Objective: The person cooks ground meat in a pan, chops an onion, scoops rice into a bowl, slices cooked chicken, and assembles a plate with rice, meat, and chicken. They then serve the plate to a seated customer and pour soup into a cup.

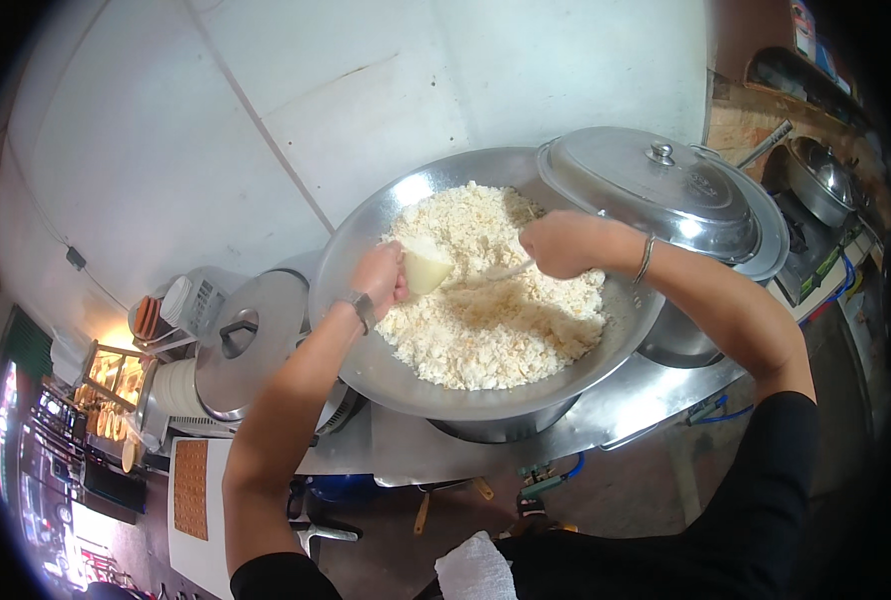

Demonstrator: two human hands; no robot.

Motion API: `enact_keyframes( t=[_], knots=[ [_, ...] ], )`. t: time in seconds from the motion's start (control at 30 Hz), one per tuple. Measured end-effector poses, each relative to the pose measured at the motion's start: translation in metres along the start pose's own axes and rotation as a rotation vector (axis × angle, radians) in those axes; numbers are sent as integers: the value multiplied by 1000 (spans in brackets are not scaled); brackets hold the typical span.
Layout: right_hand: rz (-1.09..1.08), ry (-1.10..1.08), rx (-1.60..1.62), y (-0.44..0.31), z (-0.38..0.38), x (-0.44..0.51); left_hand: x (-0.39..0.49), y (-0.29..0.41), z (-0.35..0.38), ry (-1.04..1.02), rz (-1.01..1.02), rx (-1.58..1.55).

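Note:
A wide metal pan [445, 409] full of cooked rice [483, 360], with small orange bits in it, stands in front of me. My left hand [382, 277] grips a pale yellow bowl [427, 274] over the pan's left side. White rice shows at the bowl's mouth, and the bowl looks tilted. Over the right part of the rice, my right hand [565, 244] is closed around a thin utensil [509, 271], perhaps a spoon. Its far end is blurred against the rice, so I cannot tell whether it is buried.
A domed metal lid [640, 169] overlaps the pan's back right rim. Left of the pan stands a lidded round pot [247, 337] beside stacked plates [179, 386]. A steel counter [408, 450] runs underneath. Another pot [820, 180] sits on a stove at far right.

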State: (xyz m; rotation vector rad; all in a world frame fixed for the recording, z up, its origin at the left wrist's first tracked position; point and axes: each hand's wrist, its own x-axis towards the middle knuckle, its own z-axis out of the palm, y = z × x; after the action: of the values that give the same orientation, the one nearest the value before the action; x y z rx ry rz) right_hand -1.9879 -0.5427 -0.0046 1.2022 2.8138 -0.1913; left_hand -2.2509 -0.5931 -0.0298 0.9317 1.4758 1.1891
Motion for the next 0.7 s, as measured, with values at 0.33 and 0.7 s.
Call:
enact_keyframes(
  t=[0.33, 0.7],
  knots=[
    [-69, 321, 406, -40, 35, 34, 1, -23, 18, -74, 68, -240],
    [75, 287, 237, -30, 10, -5, -9, -25, 1, -84, 144, -262]
  ],
)
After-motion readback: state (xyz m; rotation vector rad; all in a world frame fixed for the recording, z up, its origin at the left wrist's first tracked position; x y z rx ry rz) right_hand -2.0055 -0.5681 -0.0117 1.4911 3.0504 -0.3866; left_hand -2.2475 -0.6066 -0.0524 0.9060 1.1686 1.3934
